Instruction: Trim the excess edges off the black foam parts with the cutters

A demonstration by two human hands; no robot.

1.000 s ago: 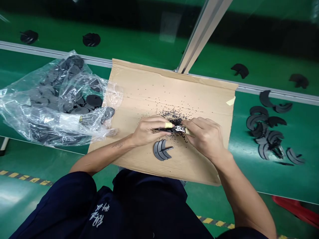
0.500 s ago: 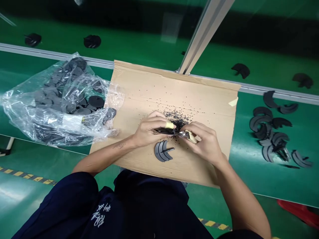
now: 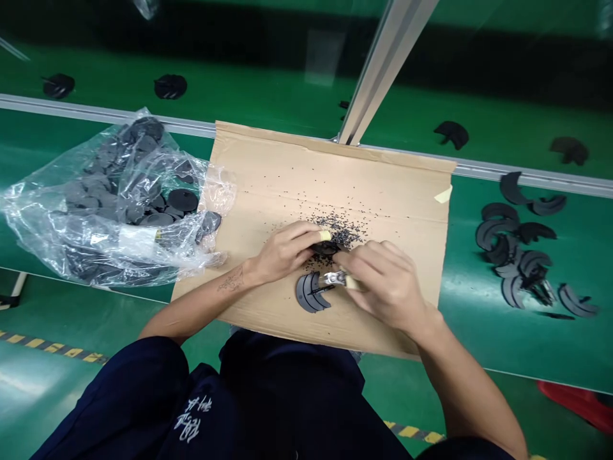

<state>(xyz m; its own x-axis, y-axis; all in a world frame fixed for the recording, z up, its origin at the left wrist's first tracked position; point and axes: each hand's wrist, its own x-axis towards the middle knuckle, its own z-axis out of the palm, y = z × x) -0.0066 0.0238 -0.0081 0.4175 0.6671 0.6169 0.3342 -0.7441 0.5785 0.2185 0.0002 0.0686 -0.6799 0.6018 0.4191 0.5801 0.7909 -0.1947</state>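
Note:
My left hand [image 3: 285, 254] is closed on a dark plastic part [image 3: 326, 248] above the cardboard sheet [image 3: 268, 150]; yellow tape is wrapped round one fingertip. In my right hand [image 3: 389, 284] is a pair of nippers [image 3: 335, 278] with silver jaws and pale handles. The jaws point left, just below the held part, and look apart from it. My right fingertips reach the part's right edge. Under the nippers' tip a curved grey piece [image 3: 307, 292] with a thin stem lies on the cardboard. Small black bits [image 3: 345, 225] are scattered beyond my hands.
On the left lies a clear plastic bag [image 3: 52, 191] with many dark round parts. Curved black pieces [image 3: 498, 233] are heaped on the green table [image 3: 472, 319] at right. A metal post [image 3: 378, 76] rises behind the cardboard, against a reflective panel.
The nippers' jaws have come away from the held part and swung down and left. My right fingers have moved to the part's edge. The left hand stays nearly in place.

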